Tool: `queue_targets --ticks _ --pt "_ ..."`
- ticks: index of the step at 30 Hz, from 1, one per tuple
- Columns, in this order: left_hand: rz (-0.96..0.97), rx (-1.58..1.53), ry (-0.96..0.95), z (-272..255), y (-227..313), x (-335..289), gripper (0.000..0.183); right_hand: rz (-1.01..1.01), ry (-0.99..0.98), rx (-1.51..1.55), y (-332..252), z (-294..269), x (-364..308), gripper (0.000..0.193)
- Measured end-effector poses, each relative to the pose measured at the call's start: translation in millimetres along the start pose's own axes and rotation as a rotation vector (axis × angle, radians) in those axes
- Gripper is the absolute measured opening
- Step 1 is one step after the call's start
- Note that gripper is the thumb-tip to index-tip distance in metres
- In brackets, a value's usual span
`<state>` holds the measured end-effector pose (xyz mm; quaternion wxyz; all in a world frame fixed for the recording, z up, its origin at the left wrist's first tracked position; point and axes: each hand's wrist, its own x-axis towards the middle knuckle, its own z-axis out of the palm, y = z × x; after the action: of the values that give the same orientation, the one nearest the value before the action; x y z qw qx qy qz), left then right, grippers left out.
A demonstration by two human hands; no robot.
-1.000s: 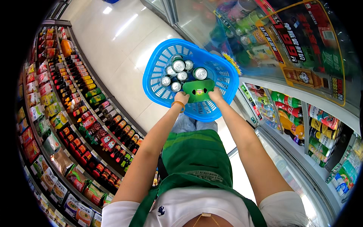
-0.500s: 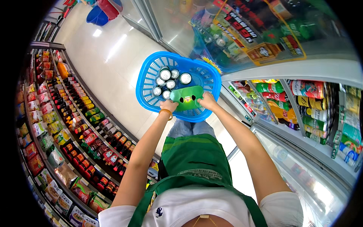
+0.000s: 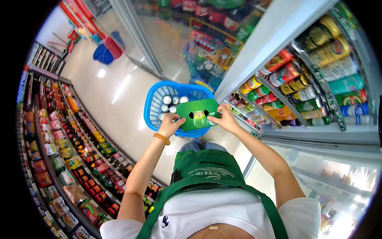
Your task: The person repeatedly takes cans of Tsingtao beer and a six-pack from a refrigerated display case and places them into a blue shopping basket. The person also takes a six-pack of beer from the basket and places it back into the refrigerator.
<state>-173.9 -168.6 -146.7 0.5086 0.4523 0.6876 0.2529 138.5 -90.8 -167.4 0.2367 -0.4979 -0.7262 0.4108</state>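
Observation:
Both hands hold a green cardboard multipack carton [image 3: 198,108] with two dark finger holes in its face. My left hand [image 3: 170,124] is closed on its left edge, the thumb lying on the face. My right hand [image 3: 227,119] grips the right end, thumb beside the right-hand hole. What the carton contains is hidden. The carton is above the near part of a blue plastic basket [image 3: 154,92], covering much of its inside. Several drink cans [image 3: 167,100] stand upright in the basket's left and middle, silver tops showing.
On the right, an open cooler holds rows of drink cans [image 3: 302,95]. Its glass door [image 3: 171,44] stands beyond the basket. A long shelf of bottles and packets [image 3: 79,159] curves along the left. A blue bucket [image 3: 102,54] stands on the far floor.
The green carton has come up from the basket toward me, in both hands. My right thumb has shifted onto its face. The view has turned, bringing more of the cooler in.

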Motion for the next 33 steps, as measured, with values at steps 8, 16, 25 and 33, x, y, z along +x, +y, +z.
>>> queue_targets --ticks 8,16,25,33 --pt "0.400 -0.190 -0.002 30 201 -102 0.039 0.112 0.351 0.000 -116 -162 -78 0.059" --pt "1.214 0.142 0.298 121 365 -192 0.082 -0.159 1.119 -0.052 -215 -290 -160 0.052" --pt "1.641 -0.106 0.237 143 558 -216 0.086 -0.301 1.458 -0.214 -348 -465 -212 0.045" --pt "1.571 -0.401 -0.015 136 727 -185 0.067 -0.191 1.581 -0.334 -438 -575 -176 0.075"
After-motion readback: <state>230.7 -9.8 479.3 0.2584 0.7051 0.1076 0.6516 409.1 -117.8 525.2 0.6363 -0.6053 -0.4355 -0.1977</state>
